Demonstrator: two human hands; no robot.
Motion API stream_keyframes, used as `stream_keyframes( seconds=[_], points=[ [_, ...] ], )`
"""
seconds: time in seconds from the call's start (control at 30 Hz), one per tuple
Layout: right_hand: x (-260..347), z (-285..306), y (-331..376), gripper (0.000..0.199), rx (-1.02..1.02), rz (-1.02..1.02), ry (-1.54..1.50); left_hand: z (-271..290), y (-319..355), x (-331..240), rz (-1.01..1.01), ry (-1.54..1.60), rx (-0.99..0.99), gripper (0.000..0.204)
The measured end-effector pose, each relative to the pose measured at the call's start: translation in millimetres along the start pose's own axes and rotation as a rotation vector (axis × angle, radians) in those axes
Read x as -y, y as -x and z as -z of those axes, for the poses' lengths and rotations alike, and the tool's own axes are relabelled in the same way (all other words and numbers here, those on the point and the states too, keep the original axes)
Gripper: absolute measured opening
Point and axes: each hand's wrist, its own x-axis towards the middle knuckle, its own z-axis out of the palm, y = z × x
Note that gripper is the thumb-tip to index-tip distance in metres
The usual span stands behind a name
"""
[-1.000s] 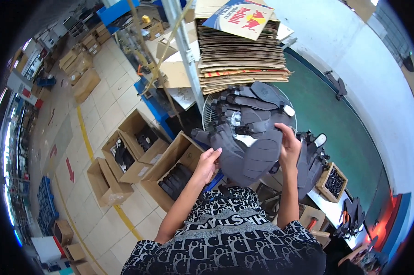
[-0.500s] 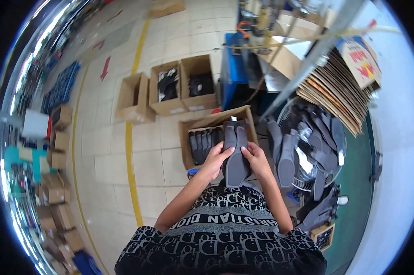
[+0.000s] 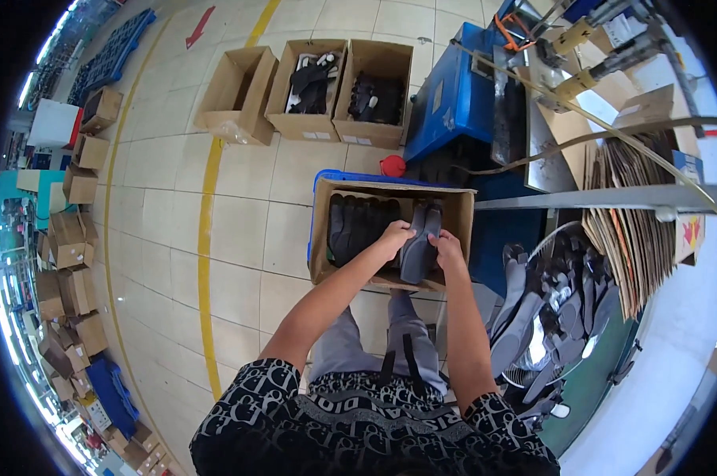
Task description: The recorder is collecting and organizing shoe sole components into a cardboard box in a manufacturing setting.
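My left hand (image 3: 396, 236) and my right hand (image 3: 447, 244) grip a pair of dark grey, long moulded pieces (image 3: 416, 260) from either side. Each piece has a narrow end and a broader, rounded end; their exact kind I cannot make out. The pair is held inside the right part of an open cardboard box (image 3: 458, 210), broad end toward me. To its left, several similar dark pieces (image 3: 362, 226) stand packed in a row. Around the box shows the rim of a blue crate (image 3: 357, 176).
Three open cartons (image 3: 305, 131) stand beyond on the tiled floor, two with black parts inside. A blue machine (image 3: 454, 103) with a red knob (image 3: 393, 165) is ahead right. A metal bar (image 3: 565, 200) crosses near stacked cardboard (image 3: 636, 246). More grey pieces (image 3: 565, 305) lie heaped at right.
Both hands have moved forward and down, carrying the grey pair from in front of my body into the box. My view has shifted, showing my legs and the blue crate.
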Motion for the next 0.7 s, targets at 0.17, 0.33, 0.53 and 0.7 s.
stream_keyframes(
  seconds=[0.17, 0.33, 0.53, 0.7],
  points=[
    [-77, 43, -119, 0.018, -0.276, 0.052, -0.057, -23, -56, 17, 0.156, -0.203, -0.107, 0.029],
    [-126, 9, -148, 0.028, -0.32, -0.056, 0.353, 16, -89, 78, 0.173, -0.288, -0.229, 0.028],
    [-175, 18, -180, 0.033, -0.32, 0.124, 0.264, 22, -108, 101, 0.188, -0.143, -0.247, 0.028],
    [-175, 34, -191, 0.036, -0.265, 0.165, 0.076, 17, -104, 80, 0.186, -0.204, -0.046, 0.035]
  ],
)
